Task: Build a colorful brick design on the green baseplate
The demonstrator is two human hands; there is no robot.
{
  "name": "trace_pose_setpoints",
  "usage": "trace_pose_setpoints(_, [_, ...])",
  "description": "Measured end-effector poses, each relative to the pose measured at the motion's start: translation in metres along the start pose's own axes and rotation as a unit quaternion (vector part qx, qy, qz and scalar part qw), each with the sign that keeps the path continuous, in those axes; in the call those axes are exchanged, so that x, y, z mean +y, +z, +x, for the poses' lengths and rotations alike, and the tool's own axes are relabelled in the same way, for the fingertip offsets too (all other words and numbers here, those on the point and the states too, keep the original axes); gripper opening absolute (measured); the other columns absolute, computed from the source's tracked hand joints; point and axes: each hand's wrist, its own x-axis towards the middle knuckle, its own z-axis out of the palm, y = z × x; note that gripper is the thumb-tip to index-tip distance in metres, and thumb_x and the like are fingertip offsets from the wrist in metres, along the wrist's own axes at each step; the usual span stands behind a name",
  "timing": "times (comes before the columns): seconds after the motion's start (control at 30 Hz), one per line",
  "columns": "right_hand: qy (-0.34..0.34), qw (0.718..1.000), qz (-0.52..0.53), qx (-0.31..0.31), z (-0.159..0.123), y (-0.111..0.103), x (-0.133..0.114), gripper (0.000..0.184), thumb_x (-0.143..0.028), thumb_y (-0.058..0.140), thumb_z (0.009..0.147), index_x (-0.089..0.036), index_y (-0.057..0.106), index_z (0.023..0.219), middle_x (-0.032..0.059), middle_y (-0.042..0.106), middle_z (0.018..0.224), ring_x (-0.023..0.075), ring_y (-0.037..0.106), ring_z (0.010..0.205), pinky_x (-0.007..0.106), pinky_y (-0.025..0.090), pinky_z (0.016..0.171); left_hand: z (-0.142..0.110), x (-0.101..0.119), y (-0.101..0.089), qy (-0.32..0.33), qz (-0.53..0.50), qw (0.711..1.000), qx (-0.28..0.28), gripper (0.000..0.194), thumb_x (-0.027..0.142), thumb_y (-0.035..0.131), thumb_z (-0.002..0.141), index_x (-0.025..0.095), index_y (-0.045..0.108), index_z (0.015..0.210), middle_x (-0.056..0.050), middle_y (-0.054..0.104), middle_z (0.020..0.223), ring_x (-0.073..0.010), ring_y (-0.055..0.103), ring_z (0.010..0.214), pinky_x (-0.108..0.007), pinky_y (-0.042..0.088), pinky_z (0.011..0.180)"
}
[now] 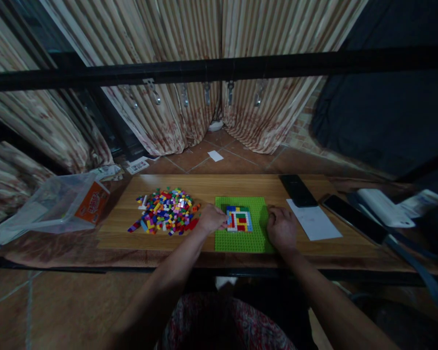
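A green studded baseplate [241,242] lies flat on the wooden board, carrying a roughly square patch of toy building bricks [240,219] in blue, white, red, yellow and green. My left hand [212,218] reaches over the plate's left edge, its fingertips pinched together at the left side of the patch. Whatever is between those fingers is too small to make out. At the plate's right edge rests my right hand [282,227], with curled fingers; what lies under them is hidden. Left of my left hand spreads a pile of loose, mixed-colour bricks [166,210].
The wooden board [204,182] sits on a low table. A black phone [298,190] overlaps a white paper sheet [316,221], with another dark phone [355,218] farther right. A clear plastic box [63,194] with an orange label stands left. Striped curtains [190,39] hang behind.
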Motion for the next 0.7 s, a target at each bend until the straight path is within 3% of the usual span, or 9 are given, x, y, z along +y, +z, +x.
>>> trace_pose_setpoints(0.3, [-0.006,1.0,0.002,0.013,0.0,-0.001,0.0,0.021,-0.017,0.042,0.084,-0.017,0.061,0.09,0.0096,0.063,0.095,0.0232,0.052,0.092,0.037,0.038,0.085,0.007,-0.009,0.003,0.011,-0.021,1.0,0.009,0.028,0.037,0.067,0.077,0.011,0.063,0.066,-0.003,0.064,0.057,-0.0106,0.062,0.051,-0.019,0.051,0.048])
trace_pose_setpoints(0.5, [-0.003,1.0,-0.003,0.002,0.0,-0.001,0.001,0.021,-0.019,0.042,0.084,-0.017,0.061,0.091,0.0105,0.063,0.097,0.0236,0.052,0.094,0.037,0.038,0.086,0.013,-0.013,0.008,0.019,-0.007,1.0,0.015,0.021,0.031,0.068,0.076,0.011,0.066,0.071,0.001,0.059,0.051,-0.0084,0.057,0.046,-0.02,0.05,0.049])
trace_pose_setpoints(0.7, [-0.039,0.999,-0.024,-0.003,-0.001,0.001,0.005,0.023,-0.019,0.04,0.085,-0.016,0.061,0.093,0.0113,0.064,0.097,0.0241,0.054,0.094,0.038,0.038,0.087,0.012,-0.013,0.011,0.044,0.031,0.998,0.045,0.015,0.024,0.064,0.077,0.01,0.069,0.076,-0.001,0.062,0.052,-0.011,0.06,0.05,-0.021,0.049,0.052])
